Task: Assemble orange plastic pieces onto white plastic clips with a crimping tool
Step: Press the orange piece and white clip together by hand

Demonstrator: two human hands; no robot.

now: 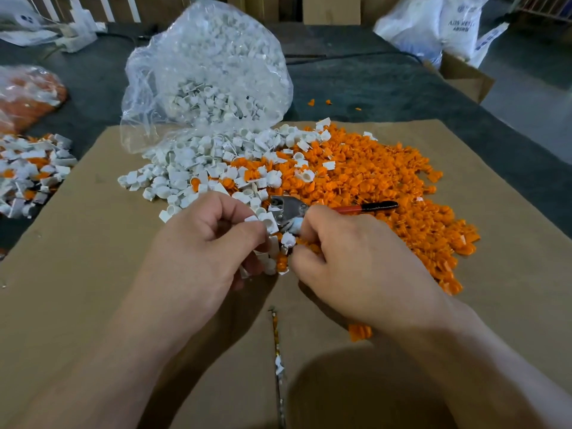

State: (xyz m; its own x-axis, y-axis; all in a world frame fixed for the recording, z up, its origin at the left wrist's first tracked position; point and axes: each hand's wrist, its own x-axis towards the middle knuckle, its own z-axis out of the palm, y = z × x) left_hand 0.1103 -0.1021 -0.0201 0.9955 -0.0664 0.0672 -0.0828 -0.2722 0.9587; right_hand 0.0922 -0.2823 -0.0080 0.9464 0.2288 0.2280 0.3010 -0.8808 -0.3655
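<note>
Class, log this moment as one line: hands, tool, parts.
left hand: pinches white plastic clip | right hand: grips red-handled metal crimping tool | tool: head beside clip | orange plastic pieces: loose heap

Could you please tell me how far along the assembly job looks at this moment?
Done: a heap of seemingly joined white-and-orange pieces sits at the far left. In hand: the left hand pinches a white clip at the crimping tool, gripped by the right hand. Left: large piles of loose white clips and orange pieces, plus a bag of clips.

Bare cardboard left; orange pieces crowd right.
</note>
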